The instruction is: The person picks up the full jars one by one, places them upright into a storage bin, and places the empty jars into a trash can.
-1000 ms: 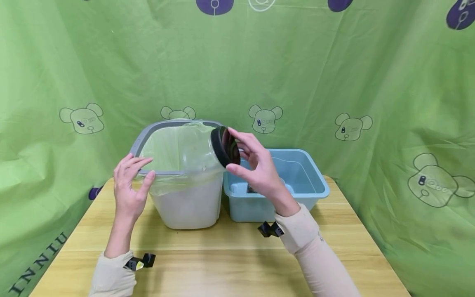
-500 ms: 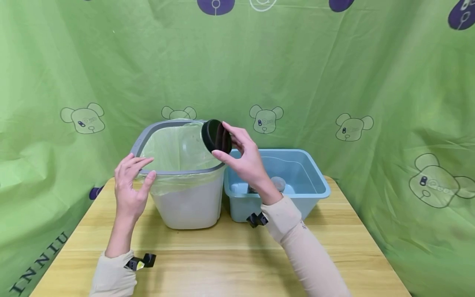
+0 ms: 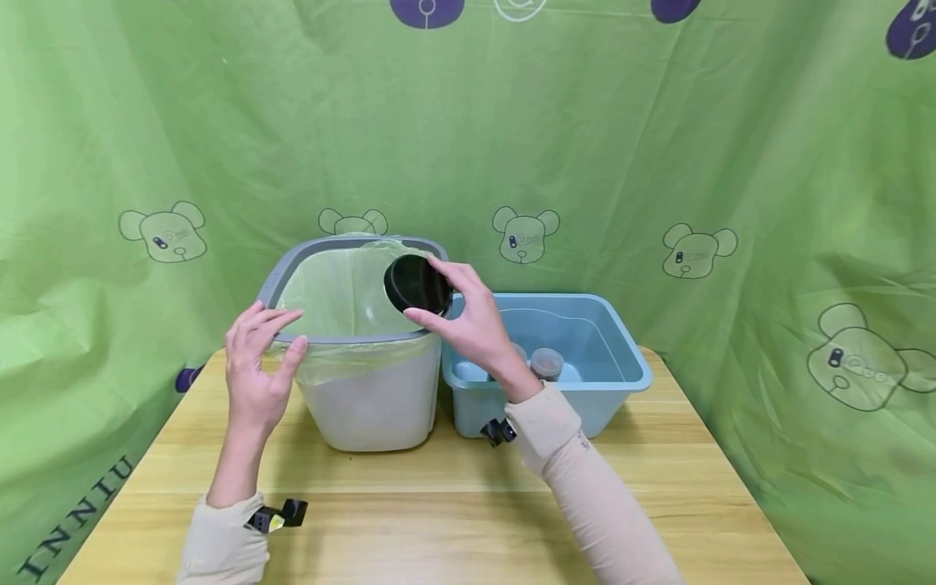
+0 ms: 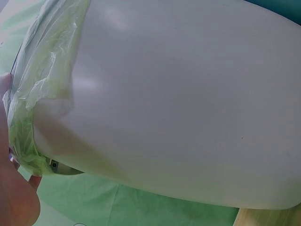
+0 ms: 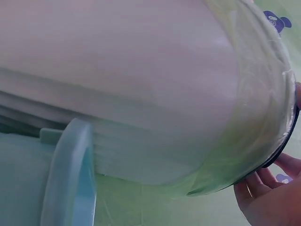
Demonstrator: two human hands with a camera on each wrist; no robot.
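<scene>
A clear plastic jar with a black lid (image 3: 409, 284) is tipped over the right side of the trash can (image 3: 369, 398), its lid facing me. Its see-through body is mostly hidden behind the lid, inside the can. My right hand (image 3: 471, 321) grips the lid, thumb below and fingers above. The can is white with a grey rim (image 3: 274, 280) and a pale green liner bag (image 3: 329, 284) folded over it. My left hand (image 3: 256, 366) holds the can's front left rim, thumb outside and fingers over the edge.
A blue basin (image 3: 578, 325) stands close against the can's right side, with small clear round containers (image 3: 547, 363) in it. Both stand on a wooden table (image 3: 409, 520). A green printed curtain (image 3: 621, 122) hangs behind and on both sides.
My right hand has moved left with the jar, and the lid has turned to face me more, the jar's body tipping into the can. The left hand stays on the rim.
</scene>
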